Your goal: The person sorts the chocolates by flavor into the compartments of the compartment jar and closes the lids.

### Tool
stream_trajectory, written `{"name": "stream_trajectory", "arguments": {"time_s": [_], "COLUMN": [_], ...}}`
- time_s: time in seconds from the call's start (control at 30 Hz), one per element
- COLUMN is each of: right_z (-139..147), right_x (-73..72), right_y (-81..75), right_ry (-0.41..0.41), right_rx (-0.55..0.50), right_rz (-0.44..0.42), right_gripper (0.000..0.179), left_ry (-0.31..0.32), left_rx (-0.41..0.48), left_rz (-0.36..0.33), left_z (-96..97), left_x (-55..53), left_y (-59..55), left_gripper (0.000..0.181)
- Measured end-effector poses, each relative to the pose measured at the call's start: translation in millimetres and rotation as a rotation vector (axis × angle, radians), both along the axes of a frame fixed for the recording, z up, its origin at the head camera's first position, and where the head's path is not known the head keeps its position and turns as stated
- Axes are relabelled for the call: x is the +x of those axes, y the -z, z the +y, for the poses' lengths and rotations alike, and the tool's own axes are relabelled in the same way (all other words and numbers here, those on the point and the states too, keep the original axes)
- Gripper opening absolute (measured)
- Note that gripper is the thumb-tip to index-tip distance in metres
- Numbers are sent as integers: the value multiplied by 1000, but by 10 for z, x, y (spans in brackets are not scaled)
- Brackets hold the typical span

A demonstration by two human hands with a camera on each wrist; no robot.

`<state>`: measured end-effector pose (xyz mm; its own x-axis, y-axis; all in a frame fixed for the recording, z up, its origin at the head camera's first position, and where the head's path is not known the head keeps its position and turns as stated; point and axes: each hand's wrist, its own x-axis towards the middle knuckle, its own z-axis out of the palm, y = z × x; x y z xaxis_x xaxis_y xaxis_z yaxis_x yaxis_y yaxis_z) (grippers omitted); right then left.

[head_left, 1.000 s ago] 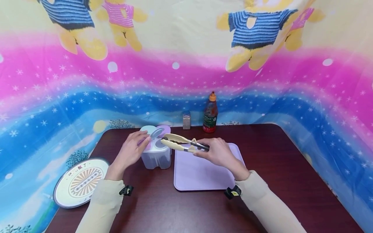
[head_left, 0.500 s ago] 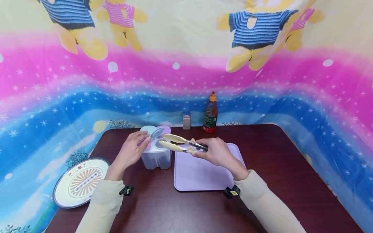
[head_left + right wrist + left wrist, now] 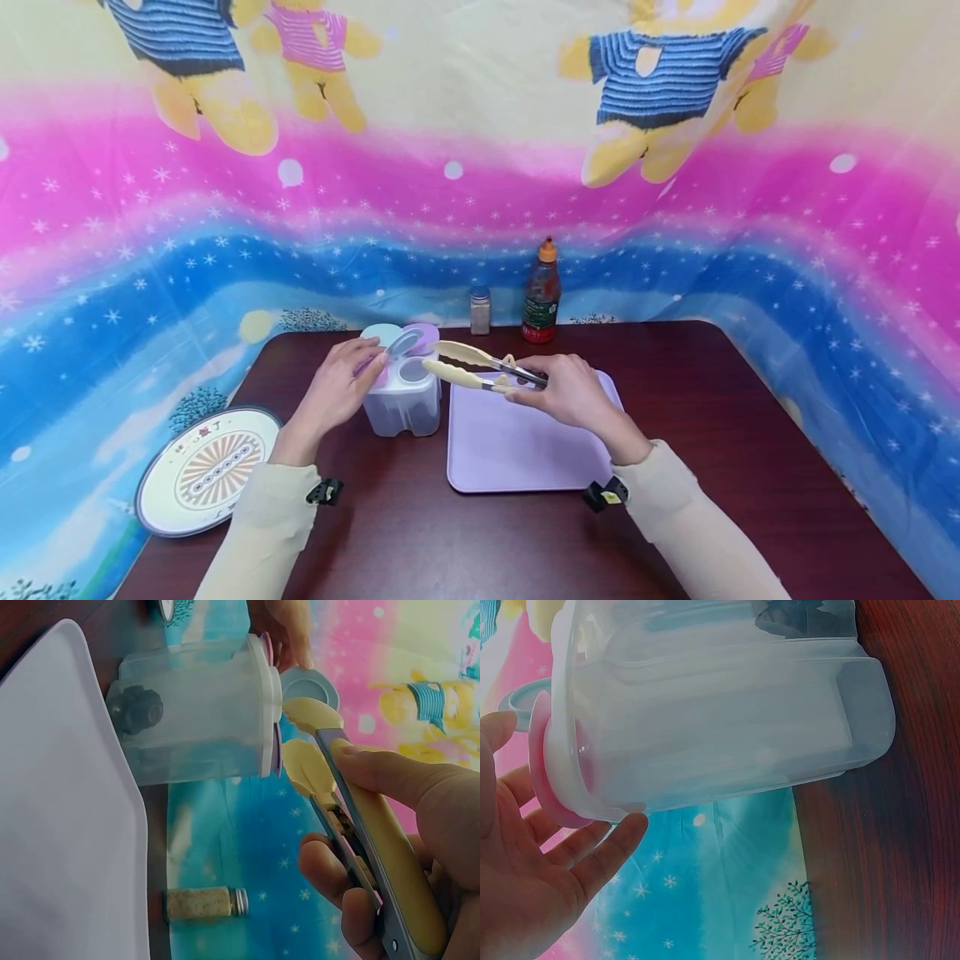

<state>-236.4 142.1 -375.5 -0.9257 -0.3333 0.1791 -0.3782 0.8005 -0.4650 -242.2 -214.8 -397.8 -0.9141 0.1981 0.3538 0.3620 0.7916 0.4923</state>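
My left hand is at a translucent storage container with several coloured flip lids. Its thumb touches the raised blue lid; its relaxed fingers lie by the pink lid and the container's edge. One round opening is uncovered. Through the wall, a dark lump shows at the container's bottom; its kind is unclear. My right hand holds cream-tipped tongs, which are spread and hold nothing, close to the opening's right side.
A lilac tray lies right of the container, under the right hand. Behind stand a shaker jar and an orange-capped sauce bottle. At the table's left edge lies a patterned oval plate. A printed cloth surrounds the table.
The tongs held a small dark thing over the opening a second ago; they spread and it left them. Now the right hand and tongs have shifted slightly right. My left hand stayed put.
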Motion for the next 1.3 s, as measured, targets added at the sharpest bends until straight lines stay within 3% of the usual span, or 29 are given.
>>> {"name": "stream_trajectory", "arguments": {"time_s": [1.3], "right_z": [902], "right_x": [-179], "right_y": [240], "right_ry": [223], "right_rx": [-48], "right_rz": [-91], "right_gripper": [78], "left_ry": [4], "left_rx": [-1], "left_rz": [-13], "left_z": [-6], "left_x": [0], "left_y": [-1], "left_gripper": [49]}}
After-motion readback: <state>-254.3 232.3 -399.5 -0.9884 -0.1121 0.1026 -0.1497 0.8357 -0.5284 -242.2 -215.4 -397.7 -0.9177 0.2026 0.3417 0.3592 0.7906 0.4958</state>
